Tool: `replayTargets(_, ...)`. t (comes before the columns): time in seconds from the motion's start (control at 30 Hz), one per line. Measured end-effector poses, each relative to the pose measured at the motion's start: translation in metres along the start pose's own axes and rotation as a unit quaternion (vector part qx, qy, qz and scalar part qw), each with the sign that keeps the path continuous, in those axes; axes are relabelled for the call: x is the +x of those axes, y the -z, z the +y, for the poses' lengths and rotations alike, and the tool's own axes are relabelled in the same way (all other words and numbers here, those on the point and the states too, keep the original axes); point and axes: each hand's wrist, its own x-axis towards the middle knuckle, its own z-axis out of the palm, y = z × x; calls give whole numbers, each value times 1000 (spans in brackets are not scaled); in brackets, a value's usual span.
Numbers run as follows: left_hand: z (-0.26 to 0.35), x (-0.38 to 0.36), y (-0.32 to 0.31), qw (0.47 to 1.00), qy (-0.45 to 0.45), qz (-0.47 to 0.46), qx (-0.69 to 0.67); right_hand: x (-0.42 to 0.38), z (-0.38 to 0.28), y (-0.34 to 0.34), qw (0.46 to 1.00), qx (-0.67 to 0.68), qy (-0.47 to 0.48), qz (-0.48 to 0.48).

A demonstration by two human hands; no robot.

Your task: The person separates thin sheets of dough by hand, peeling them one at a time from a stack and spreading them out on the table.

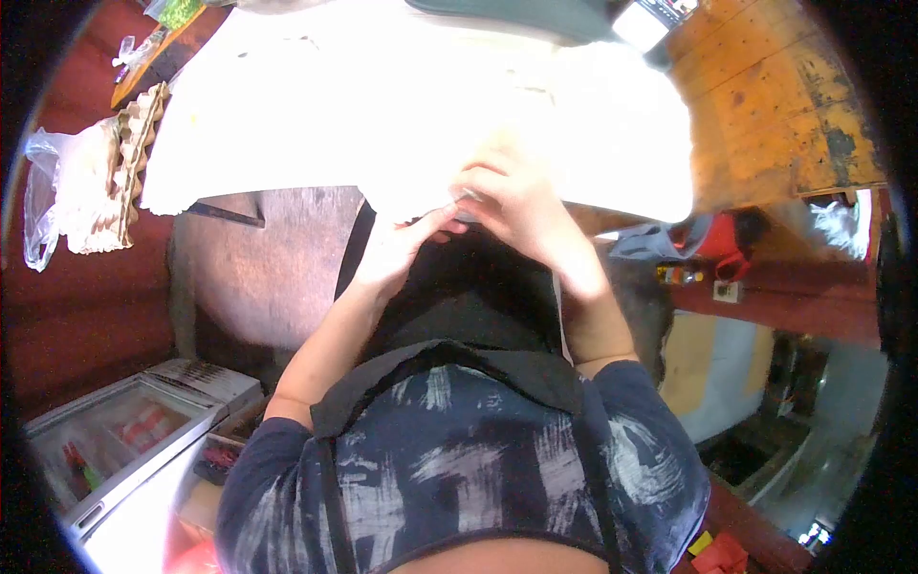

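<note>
Both hands meet in front of the black apron (459, 297), at the near edge of a glaringly bright white surface (287, 115). My left hand (406, 244) reaches in from the left, with its thumb and fingers pressed together near the other hand. Curled above it, my right hand (502, 206) has its fingers bent inward. Between the fingertips is a small pale, shiny thing (469, 212), too small to name. Glare washes out the surface around the fingers.
An egg tray (139, 163) and plastic bag (43, 191) are at left. A glass-topped freezer (143, 430) stands lower left. Wooden boards (765, 105) lie upper right, with a small bottle (679, 275) and red cloth (732, 249) below them.
</note>
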Motion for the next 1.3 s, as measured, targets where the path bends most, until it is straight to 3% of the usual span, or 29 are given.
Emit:
replayTargets(0.4, 10, -6, 29, 987, -136, 11, 79, 16, -13, -18, 994, -53, 76, 64)
replayTargets(0.73, 15, -6, 27, 982, -142, 25, 119, 20, -15, -33, 985, -133, 65, 89)
replayTargets(0.9, 19, -8, 29, 980, -101, 57, 162, 20, -18, -39, 983, -148, 22, 111)
replayTargets(1.13, 29, -9, 27, 980, -135, 83, 124, 30, -21, -30, 994, -73, 34, 78)
replayTargets(1.3, 37, -7, 35, 957, -155, 111, 219, 45, -17, -39, 994, -57, 66, 63)
